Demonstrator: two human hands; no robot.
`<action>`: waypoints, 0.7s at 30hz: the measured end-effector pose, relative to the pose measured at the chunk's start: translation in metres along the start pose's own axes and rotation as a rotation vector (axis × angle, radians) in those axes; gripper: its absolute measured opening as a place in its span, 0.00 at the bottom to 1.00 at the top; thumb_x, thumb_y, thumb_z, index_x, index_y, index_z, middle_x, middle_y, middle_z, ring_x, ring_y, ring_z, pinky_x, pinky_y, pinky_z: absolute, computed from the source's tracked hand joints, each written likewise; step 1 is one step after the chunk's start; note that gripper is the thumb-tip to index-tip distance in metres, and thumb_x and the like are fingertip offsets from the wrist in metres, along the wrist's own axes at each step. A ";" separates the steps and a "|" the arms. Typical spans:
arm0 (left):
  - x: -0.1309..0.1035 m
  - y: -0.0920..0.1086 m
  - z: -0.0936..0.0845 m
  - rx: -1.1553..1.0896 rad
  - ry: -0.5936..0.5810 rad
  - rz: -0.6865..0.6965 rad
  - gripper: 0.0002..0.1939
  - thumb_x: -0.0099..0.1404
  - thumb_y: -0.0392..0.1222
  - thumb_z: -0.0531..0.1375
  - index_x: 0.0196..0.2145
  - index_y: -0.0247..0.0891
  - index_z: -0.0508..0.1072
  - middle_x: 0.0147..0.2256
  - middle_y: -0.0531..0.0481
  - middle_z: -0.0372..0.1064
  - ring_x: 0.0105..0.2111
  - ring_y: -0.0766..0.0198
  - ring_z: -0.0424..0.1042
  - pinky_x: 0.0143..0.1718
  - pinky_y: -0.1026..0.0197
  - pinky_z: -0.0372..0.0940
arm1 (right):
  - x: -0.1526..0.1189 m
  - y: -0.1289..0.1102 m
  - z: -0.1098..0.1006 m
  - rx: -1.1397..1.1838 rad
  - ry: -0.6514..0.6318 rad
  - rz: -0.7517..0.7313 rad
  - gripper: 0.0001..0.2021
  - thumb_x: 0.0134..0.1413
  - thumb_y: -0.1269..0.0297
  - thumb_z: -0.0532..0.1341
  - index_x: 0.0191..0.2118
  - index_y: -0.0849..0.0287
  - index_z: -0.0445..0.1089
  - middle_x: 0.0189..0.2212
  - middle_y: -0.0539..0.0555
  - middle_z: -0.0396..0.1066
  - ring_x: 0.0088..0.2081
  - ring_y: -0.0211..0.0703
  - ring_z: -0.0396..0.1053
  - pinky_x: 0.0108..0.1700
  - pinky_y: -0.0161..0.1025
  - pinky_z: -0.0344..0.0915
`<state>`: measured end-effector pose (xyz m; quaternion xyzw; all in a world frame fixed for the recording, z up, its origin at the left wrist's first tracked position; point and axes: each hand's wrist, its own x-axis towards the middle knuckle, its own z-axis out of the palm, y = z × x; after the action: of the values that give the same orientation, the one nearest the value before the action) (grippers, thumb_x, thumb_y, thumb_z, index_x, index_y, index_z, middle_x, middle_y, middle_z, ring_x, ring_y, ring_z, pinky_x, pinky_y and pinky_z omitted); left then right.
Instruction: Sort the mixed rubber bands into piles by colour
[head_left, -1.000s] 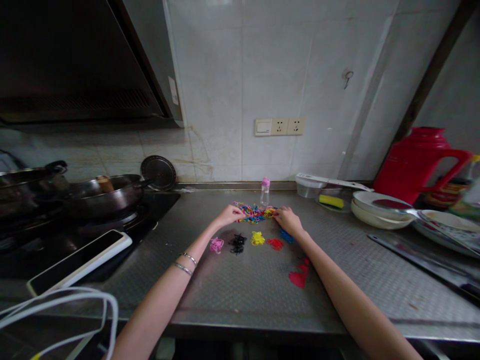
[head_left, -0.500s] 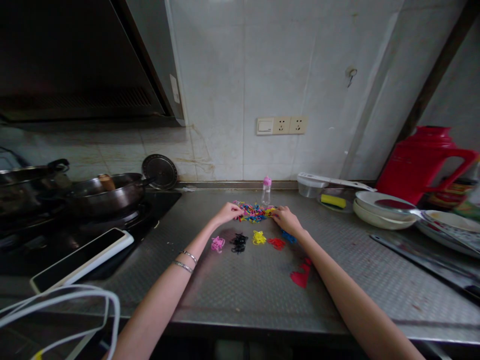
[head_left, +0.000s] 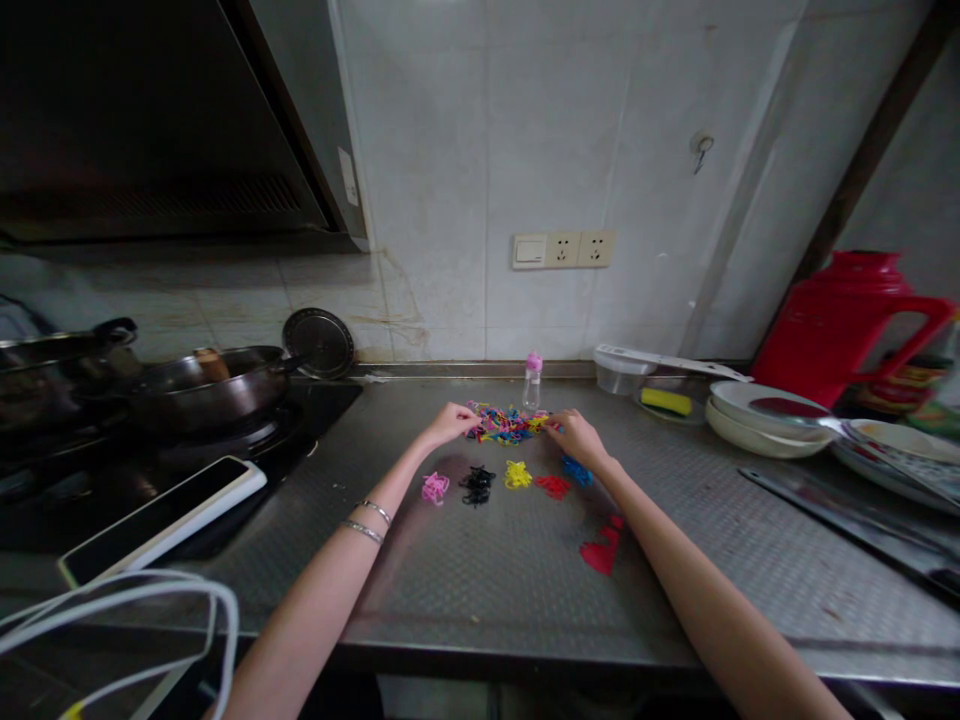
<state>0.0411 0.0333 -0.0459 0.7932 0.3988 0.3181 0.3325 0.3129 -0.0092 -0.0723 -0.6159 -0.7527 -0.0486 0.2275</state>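
A mixed heap of small coloured rubber bands lies on the metal countertop between my two hands. My left hand is at the heap's left edge, thumb and fingertips closed together; what they pinch is too small to make out. At the right edge, my right hand bends its fingers down onto the bands, its fingertips partly hidden. In front of the heap lie separate clumps: pink bands, black bands, yellow bands, red bands and blue bands, these beside my right wrist.
Behind the heap stands a small clear bottle with a pink cap. Red heart-shaped pieces lie near my right forearm. Pans sit on the stove at left, near a white device. Bowls and a red thermos jug are at right.
My left hand has drawn slightly left, away from the middle of the heap. My right hand has shifted very little, and more of the blue clump shows. The other clumps look unchanged.
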 end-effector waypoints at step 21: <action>0.010 -0.031 0.000 0.078 0.129 -0.136 0.13 0.50 0.43 0.58 0.27 0.29 0.76 0.19 0.50 0.67 0.18 0.71 0.58 0.21 0.67 0.52 | 0.005 -0.034 -0.010 0.448 -0.096 -0.177 0.11 0.46 0.63 0.56 0.30 0.62 0.74 0.28 0.53 0.74 0.30 0.39 0.68 0.34 0.33 0.62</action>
<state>0.0327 0.0560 -0.0675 0.7545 0.4846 0.3295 0.2956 0.2831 -0.0163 -0.0550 -0.4835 -0.8056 0.1293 0.3171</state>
